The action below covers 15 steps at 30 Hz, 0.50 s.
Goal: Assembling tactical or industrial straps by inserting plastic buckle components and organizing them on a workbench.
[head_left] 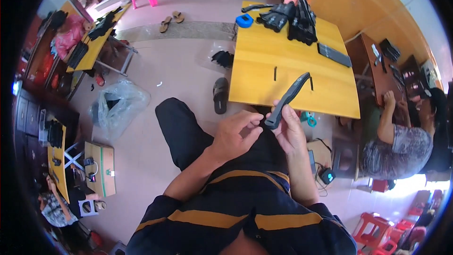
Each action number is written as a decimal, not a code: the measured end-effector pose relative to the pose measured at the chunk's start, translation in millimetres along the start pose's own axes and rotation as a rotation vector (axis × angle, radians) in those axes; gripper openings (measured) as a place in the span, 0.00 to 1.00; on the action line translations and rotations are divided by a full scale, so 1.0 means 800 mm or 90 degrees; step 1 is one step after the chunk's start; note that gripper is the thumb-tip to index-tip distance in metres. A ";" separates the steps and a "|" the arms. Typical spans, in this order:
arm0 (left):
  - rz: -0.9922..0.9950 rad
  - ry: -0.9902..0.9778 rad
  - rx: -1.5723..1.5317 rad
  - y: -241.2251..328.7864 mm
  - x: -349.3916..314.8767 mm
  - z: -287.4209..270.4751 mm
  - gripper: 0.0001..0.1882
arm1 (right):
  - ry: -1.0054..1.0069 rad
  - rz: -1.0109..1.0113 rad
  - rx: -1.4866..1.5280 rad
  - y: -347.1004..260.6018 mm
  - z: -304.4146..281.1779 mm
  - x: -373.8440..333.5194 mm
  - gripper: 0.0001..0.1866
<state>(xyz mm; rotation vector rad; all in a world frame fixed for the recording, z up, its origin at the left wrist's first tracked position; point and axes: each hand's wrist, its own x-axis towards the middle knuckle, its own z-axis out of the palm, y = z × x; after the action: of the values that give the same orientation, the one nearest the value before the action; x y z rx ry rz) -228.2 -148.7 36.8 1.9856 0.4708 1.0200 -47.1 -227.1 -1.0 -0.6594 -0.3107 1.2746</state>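
Between the thumb and fingers of my right hand (pixel 291 131) is a long, curved black handle-like piece (pixel 290 95), tilted with its upper end over the yellow table (pixel 255 87). A slot shows at its lower end. My left hand (pixel 232 138) is just left of that end, apart from it, with fingers bent and a gap between thumb and forefinger. I see nothing in that gap. On the tabletop lie a thin black strip (pixel 275 73) and another short black strip (pixel 311 83) beside the piece's upper end.
Bundled black pieces (pixel 302 22), a blue device (pixel 244 21) and a dark phone-like slab (pixel 334 55) lie on the table. A slipper (pixel 220 95) and a plastic bag (pixel 123 106) are on the floor. People sit at the right (pixel 401 146) and the far left (pixel 71 35).
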 end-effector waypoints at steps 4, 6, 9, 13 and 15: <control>0.025 -0.019 -0.002 0.004 0.006 0.012 0.18 | 0.000 -0.029 -0.004 0.007 0.000 -0.010 0.16; 0.046 0.002 0.032 0.002 0.003 0.017 0.17 | 0.024 -0.039 -0.008 0.012 0.000 -0.019 0.16; 0.076 0.023 0.025 -0.006 0.000 0.022 0.16 | 0.033 -0.080 -0.050 0.013 0.003 -0.026 0.16; 0.072 0.021 0.007 -0.007 -0.008 0.017 0.15 | 0.068 -0.160 -0.072 -0.006 0.004 -0.027 0.20; 0.101 0.039 0.045 -0.019 -0.020 0.016 0.15 | 0.101 -0.186 -0.042 -0.020 -0.005 -0.021 0.23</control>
<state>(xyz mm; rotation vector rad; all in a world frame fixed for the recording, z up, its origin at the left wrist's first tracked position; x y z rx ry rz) -227.4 -156.7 12.6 2.0850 0.3913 1.1797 -37.2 -246.5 7.6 -0.7376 -0.3075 0.9313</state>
